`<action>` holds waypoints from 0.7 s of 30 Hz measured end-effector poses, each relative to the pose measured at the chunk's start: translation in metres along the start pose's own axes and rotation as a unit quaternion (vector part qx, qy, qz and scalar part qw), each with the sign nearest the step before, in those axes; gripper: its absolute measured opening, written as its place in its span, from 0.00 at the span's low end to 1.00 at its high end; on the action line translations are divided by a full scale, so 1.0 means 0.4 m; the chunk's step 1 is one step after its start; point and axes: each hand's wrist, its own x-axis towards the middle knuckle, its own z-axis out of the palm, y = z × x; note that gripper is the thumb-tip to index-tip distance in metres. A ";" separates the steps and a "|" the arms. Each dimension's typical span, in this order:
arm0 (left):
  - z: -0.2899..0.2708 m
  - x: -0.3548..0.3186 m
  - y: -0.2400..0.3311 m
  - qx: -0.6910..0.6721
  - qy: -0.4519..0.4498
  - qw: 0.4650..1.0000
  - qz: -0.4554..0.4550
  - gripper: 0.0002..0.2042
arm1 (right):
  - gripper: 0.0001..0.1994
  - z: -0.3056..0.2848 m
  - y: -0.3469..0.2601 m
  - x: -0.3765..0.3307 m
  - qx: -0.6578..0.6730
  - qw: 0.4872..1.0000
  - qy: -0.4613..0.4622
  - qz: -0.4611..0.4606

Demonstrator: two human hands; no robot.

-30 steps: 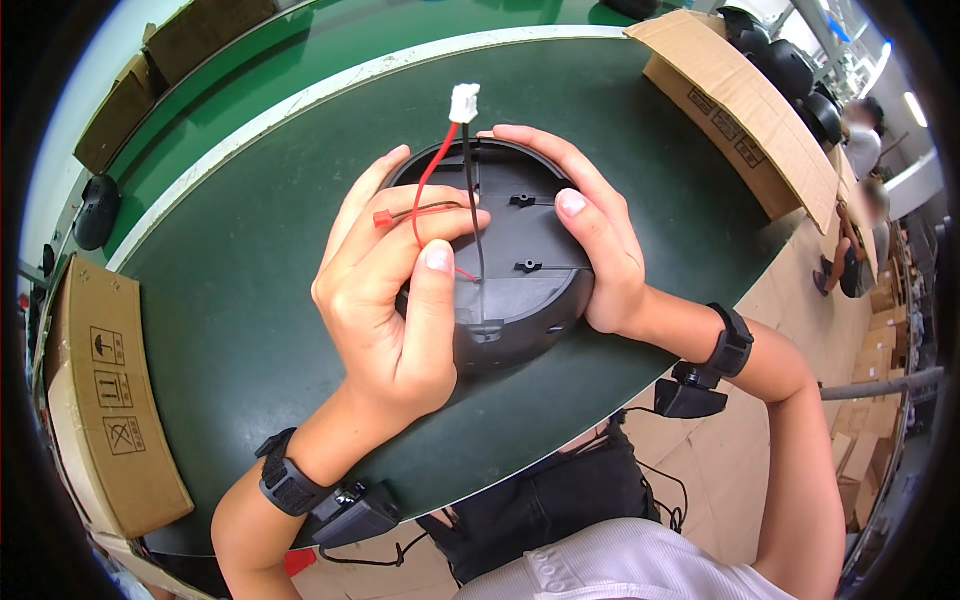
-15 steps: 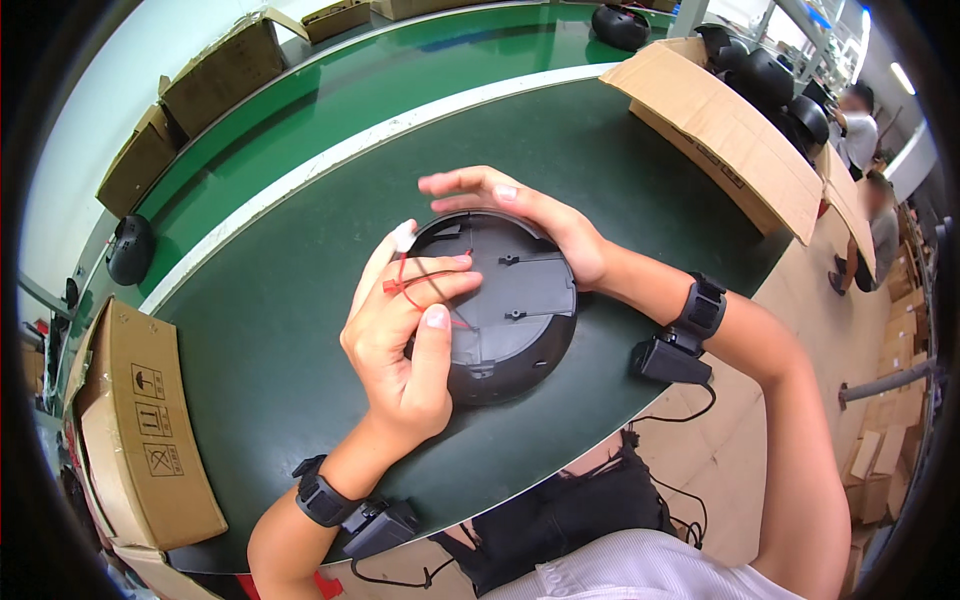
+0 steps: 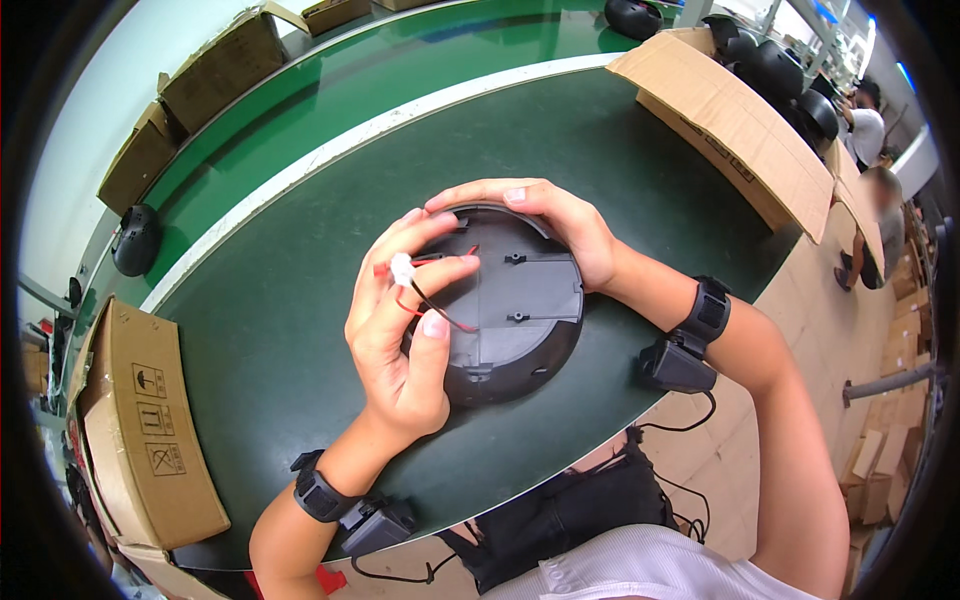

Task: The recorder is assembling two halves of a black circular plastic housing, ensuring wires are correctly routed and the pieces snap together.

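A round black plastic housing (image 3: 520, 340) lies on the dark green work table, its grey, recessed inside facing up. My left hand (image 3: 395, 340) is closed round its left side, fingers reaching over the rim and thumb on the near left. Thin red and black wires rise from inside the housing and run across those fingers. Their white connector (image 3: 402, 269) rests against my left fingers. Around the far right rim curves my right hand (image 3: 570, 230), its fingertips meeting the left ones at the far edge.
A cardboard box (image 3: 155, 430) stands at left. Another open carton (image 3: 725, 120) at far right has black shells (image 3: 770, 75) behind it. Beyond a pale ledge runs a green conveyor (image 3: 330, 120) with a black round part (image 3: 136, 240). Two people are at right.
The white connector has dropped lower and nearer on my left fingers. My left fingers have shifted toward the far rim, and my right fingers have come down to meet them.
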 end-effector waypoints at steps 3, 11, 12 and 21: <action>0.000 0.009 -0.007 -0.013 0.024 1.000 -0.003 0.19 | 0.30 -0.003 -0.004 0.000 0.033 0.999 0.021 0.004; -0.010 -0.025 -0.075 -0.099 0.101 0.980 -0.141 0.34 | 0.27 -0.034 -0.024 -0.007 -0.106 0.974 0.109 -0.170; -0.010 -0.017 -0.076 -0.101 0.105 0.980 -0.136 0.34 | 0.26 -0.015 -0.033 -0.012 -0.142 0.962 0.120 -0.198; -0.011 0.005 -0.042 0.077 -0.028 0.995 -0.049 0.65 | 0.26 -0.022 -0.006 0.007 -0.132 0.964 0.129 -0.190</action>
